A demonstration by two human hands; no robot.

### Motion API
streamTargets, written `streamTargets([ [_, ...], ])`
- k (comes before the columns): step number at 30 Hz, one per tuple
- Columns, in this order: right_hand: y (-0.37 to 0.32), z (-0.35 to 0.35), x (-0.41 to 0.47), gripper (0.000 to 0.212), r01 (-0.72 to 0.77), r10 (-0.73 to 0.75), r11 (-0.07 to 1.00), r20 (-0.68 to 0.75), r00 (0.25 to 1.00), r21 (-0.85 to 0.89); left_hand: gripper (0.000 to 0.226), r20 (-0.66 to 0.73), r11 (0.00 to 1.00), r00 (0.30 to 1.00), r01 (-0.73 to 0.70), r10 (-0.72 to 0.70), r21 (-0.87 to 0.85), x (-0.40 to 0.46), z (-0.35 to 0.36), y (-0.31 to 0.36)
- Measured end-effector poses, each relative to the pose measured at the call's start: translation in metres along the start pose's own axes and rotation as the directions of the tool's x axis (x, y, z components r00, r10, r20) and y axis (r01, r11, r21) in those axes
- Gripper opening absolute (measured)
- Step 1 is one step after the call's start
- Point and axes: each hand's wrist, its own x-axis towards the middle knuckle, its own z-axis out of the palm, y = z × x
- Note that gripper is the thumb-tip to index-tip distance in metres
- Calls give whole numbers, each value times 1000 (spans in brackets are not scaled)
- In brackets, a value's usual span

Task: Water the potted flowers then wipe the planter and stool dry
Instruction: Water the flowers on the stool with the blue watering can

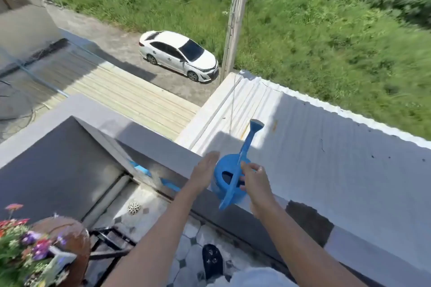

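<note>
Blue plastic watering can [229, 178] standing on the flat top of the grey balcony wall [149, 137], spout aimed out over the corrugated roof [326, 123]. Right hand [255, 180] pinching the top handle, grip narrow around the strap; left hand [205, 168] flat and relaxed against the can's side, holding nothing. Probably light and stiff; water level hidden, so weight uncertain, likely sloshy if filled. Wet plastic may be slippery; best taken by the handle with a steadying palm on the body. Potted flowers [25, 247] in a brown planter [77, 237] at lower left, well apart from the can. Tiled balcony floor [186, 235] below, with a round drain [134, 208]. Narrow ledge, long drop beyond: risk of tipping outward.
</note>
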Motion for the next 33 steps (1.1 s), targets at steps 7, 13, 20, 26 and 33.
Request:
streamTargets([
  [7, -18, 10, 12, 27, -126, 109, 985, 139, 984, 118, 43, 6, 991, 1000, 22, -23, 132, 23, 23, -16],
  [13, -29, 30, -3, 18, -5, 21, 997, 192, 981, -80, 32, -123, 998, 992, -34, 40, 48, 1, 7, -26],
  [20, -42, 70, -53, 21, 247, -132, 935, 398, 908, -255, 30, -359, 990, 928, -127, 99, -55, -65, -45, -36],
  [26, -44, 113, -111, 16, 421, -164, 854, 610, 775, -306, 37, -492, 974, 864, -192, 111, -118, -144, -97, -54],
  [33, -8, 174, -193, 25, 584, -135, 738, 774, 619, -338, 28, -683, 971, 729, -193, 45, -141, -251, -140, -98],
])
